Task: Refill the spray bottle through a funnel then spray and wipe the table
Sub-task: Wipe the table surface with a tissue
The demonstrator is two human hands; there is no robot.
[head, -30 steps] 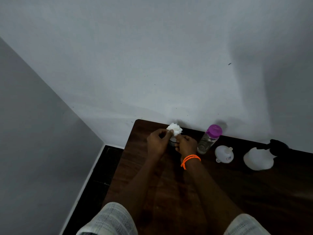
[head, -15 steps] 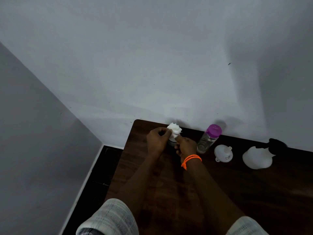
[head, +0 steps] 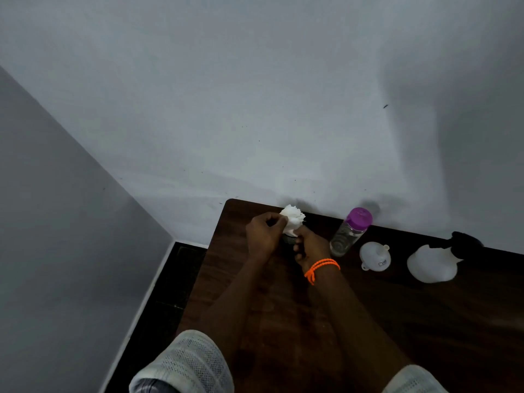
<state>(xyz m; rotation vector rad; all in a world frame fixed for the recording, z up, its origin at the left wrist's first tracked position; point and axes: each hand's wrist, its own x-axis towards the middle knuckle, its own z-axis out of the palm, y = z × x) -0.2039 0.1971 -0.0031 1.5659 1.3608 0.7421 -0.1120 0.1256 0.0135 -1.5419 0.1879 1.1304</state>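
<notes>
On the dark wooden table (head: pixel 283 307), near its far left corner, my left hand (head: pixel 263 235) pinches a white tissue (head: pixel 293 218) that sticks up from a small dark holder (head: pixel 288 239). My right hand (head: pixel 310 246), with an orange band at the wrist, grips that holder from the right. A clear water bottle with a purple cap (head: pixel 351 231) stands just right of my hands. A white funnel (head: pixel 374 256) lies upside down beyond it. The white spray bottle with a black trigger head (head: pixel 433 262) lies further right.
A pale wall runs along the table's far edge. A grey wall and a strip of dark floor (head: pixel 158 307) lie to the left of the table. The table's left edge is close to my left forearm.
My left hand has drawn the tissue slightly upward out of the holder. My right hand has closed in lower around the holder. The other objects have not moved.
</notes>
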